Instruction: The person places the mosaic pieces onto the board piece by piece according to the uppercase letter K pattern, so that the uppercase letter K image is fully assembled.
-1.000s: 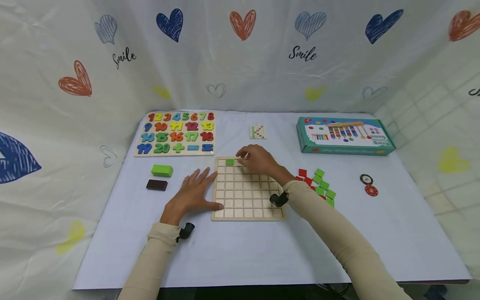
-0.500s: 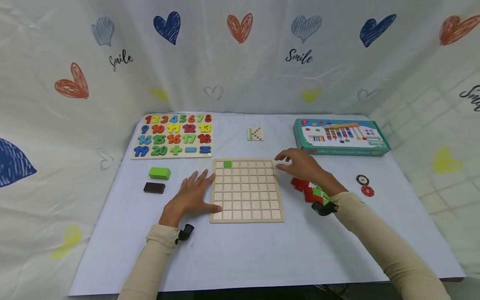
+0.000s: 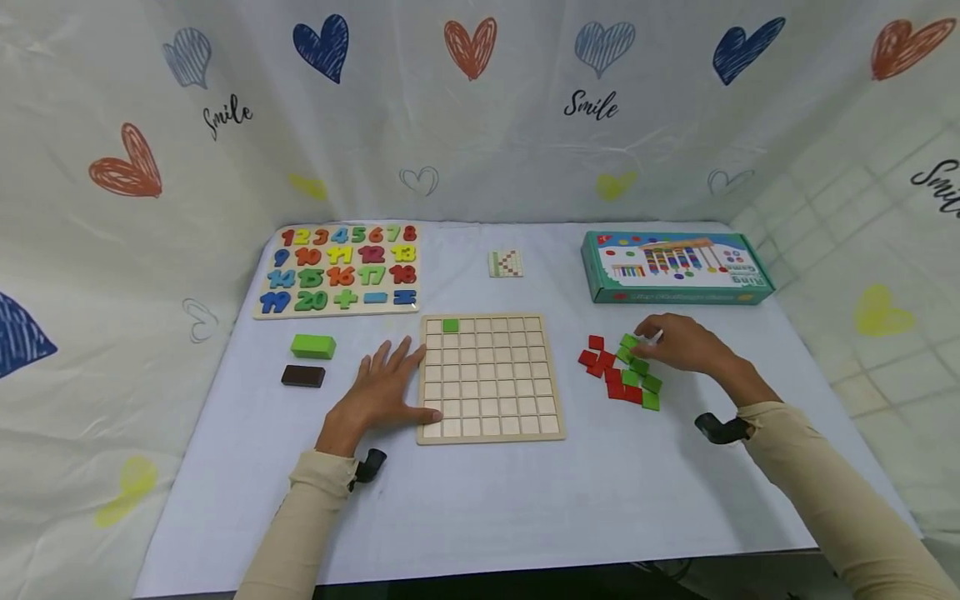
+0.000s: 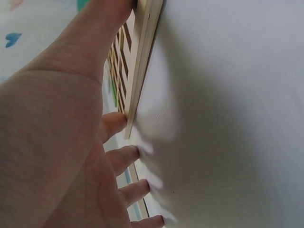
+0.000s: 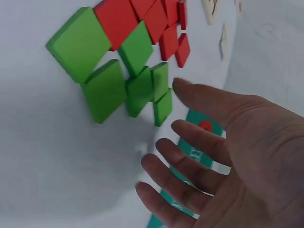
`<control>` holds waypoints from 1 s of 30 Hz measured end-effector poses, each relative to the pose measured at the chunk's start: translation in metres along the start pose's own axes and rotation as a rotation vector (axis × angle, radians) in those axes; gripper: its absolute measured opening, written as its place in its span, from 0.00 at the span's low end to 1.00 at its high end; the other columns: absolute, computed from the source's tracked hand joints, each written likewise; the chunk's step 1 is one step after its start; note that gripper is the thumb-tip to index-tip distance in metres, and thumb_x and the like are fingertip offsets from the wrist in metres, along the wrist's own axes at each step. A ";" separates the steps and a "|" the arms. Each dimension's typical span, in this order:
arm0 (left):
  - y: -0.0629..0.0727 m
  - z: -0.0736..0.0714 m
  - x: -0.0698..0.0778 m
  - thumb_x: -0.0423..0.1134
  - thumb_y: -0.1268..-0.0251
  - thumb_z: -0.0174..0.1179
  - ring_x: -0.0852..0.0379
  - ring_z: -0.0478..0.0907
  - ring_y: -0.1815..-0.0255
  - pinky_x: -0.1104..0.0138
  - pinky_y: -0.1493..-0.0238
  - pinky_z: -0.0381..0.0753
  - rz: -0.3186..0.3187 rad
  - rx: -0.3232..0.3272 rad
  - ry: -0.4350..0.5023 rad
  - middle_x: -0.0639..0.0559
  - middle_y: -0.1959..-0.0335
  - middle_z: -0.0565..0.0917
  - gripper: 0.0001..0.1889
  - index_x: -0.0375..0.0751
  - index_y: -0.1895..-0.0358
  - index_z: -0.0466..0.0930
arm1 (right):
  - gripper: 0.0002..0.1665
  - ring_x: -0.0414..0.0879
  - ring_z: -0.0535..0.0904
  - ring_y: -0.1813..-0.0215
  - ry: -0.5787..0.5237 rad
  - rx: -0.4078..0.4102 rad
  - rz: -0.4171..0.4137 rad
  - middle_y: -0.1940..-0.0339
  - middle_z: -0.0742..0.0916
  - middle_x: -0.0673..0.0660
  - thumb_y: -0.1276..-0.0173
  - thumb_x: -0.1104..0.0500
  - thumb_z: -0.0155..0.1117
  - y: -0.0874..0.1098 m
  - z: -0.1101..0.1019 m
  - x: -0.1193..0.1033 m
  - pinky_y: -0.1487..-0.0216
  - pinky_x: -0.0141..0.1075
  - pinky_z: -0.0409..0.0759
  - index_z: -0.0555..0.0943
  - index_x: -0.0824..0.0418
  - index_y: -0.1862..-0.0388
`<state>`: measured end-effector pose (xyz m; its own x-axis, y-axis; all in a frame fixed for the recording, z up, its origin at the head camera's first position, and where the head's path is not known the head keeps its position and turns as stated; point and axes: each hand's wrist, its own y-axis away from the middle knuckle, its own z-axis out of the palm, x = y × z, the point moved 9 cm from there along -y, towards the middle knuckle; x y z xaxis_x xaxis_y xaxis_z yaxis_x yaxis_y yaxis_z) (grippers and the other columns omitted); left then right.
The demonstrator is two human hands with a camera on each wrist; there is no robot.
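A wooden grid board [image 3: 555, 375] lies mid-table, with one green square tile [image 3: 450, 325] in its top row. My left hand [image 3: 378, 392] spreads along the board's left side, its thumb on the lower left edge. In the left wrist view the straight fingers of the left hand [image 4: 61, 123] reach down at the board's side [image 4: 142, 66]. My right hand [image 3: 686, 343] hovers at the far end of the loose green tiles [image 3: 630, 377]. In the right wrist view the right hand [image 5: 237, 147] has relaxed fingers holding nothing, thumb close to the green tiles [image 5: 161, 80]. Red tiles [image 3: 588, 357] lie beside the green ones.
Behind stand a number puzzle [image 3: 337, 271], a small patterned card [image 3: 506, 263] and a green toy box [image 3: 675, 267]. A green block [image 3: 312, 346] and a dark brown block [image 3: 303, 376] lie left of the left hand. The table's front edge [image 3: 480, 577] runs below the board.
My right hand has moved from the board's top row rightward to the loose tiles, leaving the green tile in the grid. The left hand stays at the board's side.
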<state>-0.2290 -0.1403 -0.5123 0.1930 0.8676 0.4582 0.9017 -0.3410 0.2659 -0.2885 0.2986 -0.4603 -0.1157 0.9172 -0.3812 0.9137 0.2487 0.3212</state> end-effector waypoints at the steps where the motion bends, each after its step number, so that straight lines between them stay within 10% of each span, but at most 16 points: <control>1: 0.000 0.000 0.000 0.67 0.46 0.77 0.32 0.37 0.12 0.32 0.18 0.40 0.002 0.003 -0.003 0.40 0.11 0.46 0.64 0.48 0.12 0.50 | 0.33 0.65 0.80 0.42 -0.011 -0.001 0.007 0.41 0.85 0.71 0.28 0.47 0.73 -0.002 0.001 0.003 0.49 0.58 0.85 0.81 0.70 0.36; 30: 0.001 0.005 -0.005 0.68 0.43 0.75 0.33 0.34 0.12 0.33 0.17 0.38 -0.022 0.002 -0.007 0.41 0.10 0.43 0.64 0.47 0.12 0.47 | 0.36 0.65 0.76 0.41 -0.078 -0.094 0.090 0.42 0.81 0.71 0.34 0.46 0.79 -0.020 0.012 0.011 0.42 0.61 0.82 0.76 0.69 0.41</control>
<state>-0.2274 -0.1433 -0.5185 0.1760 0.8772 0.4466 0.9063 -0.3216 0.2744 -0.3035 0.2998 -0.4819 -0.0014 0.9112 -0.4121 0.8781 0.1983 0.4354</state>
